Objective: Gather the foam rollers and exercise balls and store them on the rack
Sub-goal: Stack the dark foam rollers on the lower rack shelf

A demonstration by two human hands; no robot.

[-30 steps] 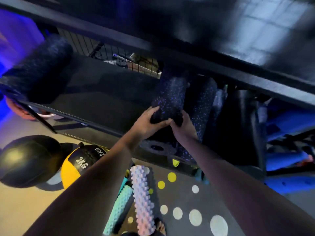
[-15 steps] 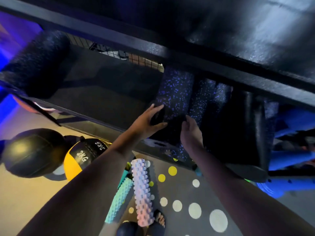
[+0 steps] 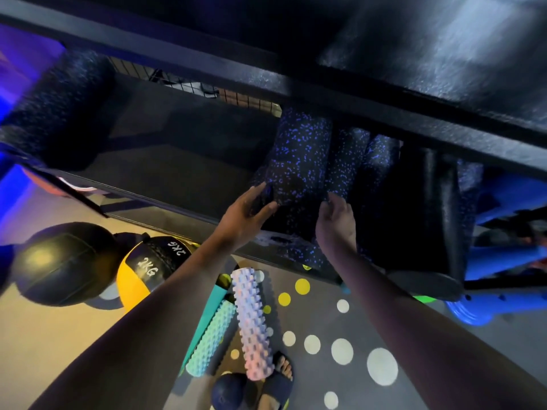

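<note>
The rack (image 3: 207,66) runs diagonally across the upper half of the frame. On its shelf, at centre frame, 3 black foam rollers with blue flecks lie side by side: speckled roller 1 (image 3: 299,155), speckled roller 2 (image 3: 346,164) and speckled roller 3 (image 3: 381,155). A smooth black roller (image 3: 429,208) lies just to their right, and a dark roller (image 3: 59,105) lies on the shelf at upper left. The left hand (image 3: 245,214) is at the near end of speckled roller 1, with its fingers (image 3: 260,187) straight and slightly spread; the fingertips touch the roller end. The right hand (image 3: 337,226) is at the near end of speckled roller 2, back toward the camera, with its fingers loosely bent and close together; contact with the roller cannot be determined. On the floor at lower left are a black ball (image 3: 65,261) and a yellow-and-black ball (image 3: 142,276) marked 2KG. At lower centre, a teal ridged roller (image 3: 211,338) and a pale ridged roller (image 3: 251,324) lie beside each other on a spotted mat (image 3: 355,389), with a small dark ball (image 3: 228,392) and a sandalled foot (image 3: 278,380) below them.
</note>
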